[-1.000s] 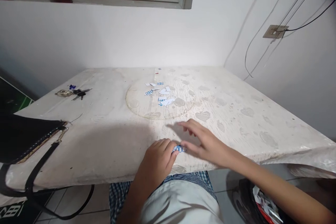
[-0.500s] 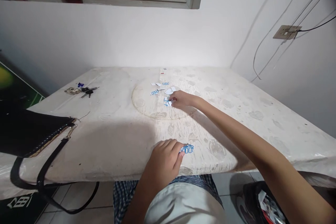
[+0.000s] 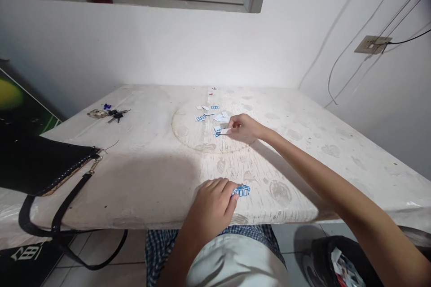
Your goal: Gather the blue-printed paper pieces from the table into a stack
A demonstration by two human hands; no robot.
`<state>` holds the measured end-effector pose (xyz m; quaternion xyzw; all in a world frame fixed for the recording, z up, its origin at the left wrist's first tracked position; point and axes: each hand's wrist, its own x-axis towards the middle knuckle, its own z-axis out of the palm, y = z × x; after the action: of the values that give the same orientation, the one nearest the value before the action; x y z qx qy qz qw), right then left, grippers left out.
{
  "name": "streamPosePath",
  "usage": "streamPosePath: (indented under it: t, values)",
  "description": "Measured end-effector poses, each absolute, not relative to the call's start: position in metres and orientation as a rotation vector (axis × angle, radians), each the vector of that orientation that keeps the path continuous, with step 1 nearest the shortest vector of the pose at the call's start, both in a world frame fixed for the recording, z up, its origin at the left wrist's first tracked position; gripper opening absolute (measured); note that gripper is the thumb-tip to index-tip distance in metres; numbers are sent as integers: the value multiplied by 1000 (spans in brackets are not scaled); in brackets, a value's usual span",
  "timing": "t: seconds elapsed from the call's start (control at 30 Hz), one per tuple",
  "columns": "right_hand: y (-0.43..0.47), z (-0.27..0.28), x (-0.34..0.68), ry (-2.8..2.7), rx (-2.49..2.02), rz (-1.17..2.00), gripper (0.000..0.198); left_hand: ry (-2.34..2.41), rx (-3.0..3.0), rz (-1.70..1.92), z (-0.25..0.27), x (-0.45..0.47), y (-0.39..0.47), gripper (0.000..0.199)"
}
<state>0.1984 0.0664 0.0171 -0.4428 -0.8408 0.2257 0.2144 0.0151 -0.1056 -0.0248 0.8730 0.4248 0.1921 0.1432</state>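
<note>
My left hand (image 3: 214, 202) rests at the table's front edge, its thumb and fingers closed on a small stack of paper pieces (image 3: 241, 191) with blue markings. Farther out, my right hand (image 3: 243, 126) pinches a small white paper slip (image 3: 225, 131), raised slightly at one end. Right beside that slip lies a blue-marked paper piece (image 3: 217, 130), partly covered. Just beyond are more loose pieces: a white one (image 3: 220, 117), a blue-marked one (image 3: 200, 118) and another blue-marked one (image 3: 215, 107).
On the left of the plastic-covered table (image 3: 148, 130) lie keys (image 3: 116, 114) and a black bag (image 3: 47, 166) with its strap hanging over the edge. A white wall (image 3: 195, 49) stands behind. A bin (image 3: 346, 260) with scraps is on the floor at right.
My right hand has drawn back slightly to the right and lifted, with a white slip now visible in its fingers. My left hand keeps its hold on the stack. The view has shifted slightly.
</note>
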Motion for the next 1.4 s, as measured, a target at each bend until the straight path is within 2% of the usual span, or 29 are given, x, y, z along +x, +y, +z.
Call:
streamPosePath:
  t: [0.13, 0.33, 0.43, 0.6, 0.67, 0.77, 0.9, 1.0, 1.23, 1.4]
  values:
    - [1, 15, 218, -2235, -1023, 525, 9, 1238, 2473, 613, -27, 14, -106, 19]
    - [-105, -9, 227, -2371, -752, 0, 15, 1209, 2420, 651, -26, 12, -107, 20]
    - [-119, -22, 220, -2465, -645, -234, 20, 1184, 2421, 651, -23, 12, -108, 21]
    - [-114, -30, 208, -2594, -609, -388, 22, 1173, 2436, 645, -22, 13, -108, 12]
    - [-116, -28, 207, -2631, -705, -306, 22, 1166, 2445, 634, -22, 13, -107, 12]
    - [-123, -19, 208, -2586, -870, 21, 21, 1157, 2467, 635, -23, 12, -106, 15]
    - [-128, -11, 209, -2298, -1098, 468, 27, 1171, 2499, 629, -24, 13, -105, 13]
    - [-123, -14, 206, -2168, -1113, 658, 37, 1192, 2486, 648, -26, 13, -105, 11]
    - [-116, -10, 204, -2125, -1112, 882, 50, 1185, 2389, 683, -29, 11, -105, 13]
    - [-66, 10, 210, -2156, -1195, 644, 30, 1216, 2425, 661, -28, 11, -105, 9]
